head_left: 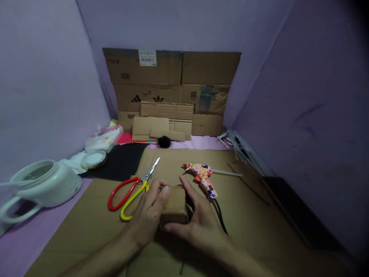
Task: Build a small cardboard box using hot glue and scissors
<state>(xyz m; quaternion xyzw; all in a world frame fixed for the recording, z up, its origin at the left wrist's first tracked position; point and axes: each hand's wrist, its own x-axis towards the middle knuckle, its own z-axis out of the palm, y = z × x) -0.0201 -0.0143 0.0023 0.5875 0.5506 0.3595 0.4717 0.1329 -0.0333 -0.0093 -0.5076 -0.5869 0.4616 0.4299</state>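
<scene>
Between my two hands is a small brown cardboard box [175, 202], standing on the cardboard sheet [95, 227]. My left hand [150, 209] is closed on its left side, with fingertips curled over the top edge. On the right side, my right hand [198, 217] grips it, thumb across the near face and index finger stretched up along the far corner. Scissors [141, 180] with one red and one yellow handle lie just left of my left hand. Beyond my right hand rests a flower-patterned glue gun [203, 177] with a glue stick in its back.
At left stand a white teapot-like pot [54, 184] and a round lid [93, 158] near black paper [121, 161]. Cardboard pieces [161, 119] lean at the back beside black yarn [164, 142]. Clear glue sticks [240, 144] and a dark flat slab [300, 211] lie right.
</scene>
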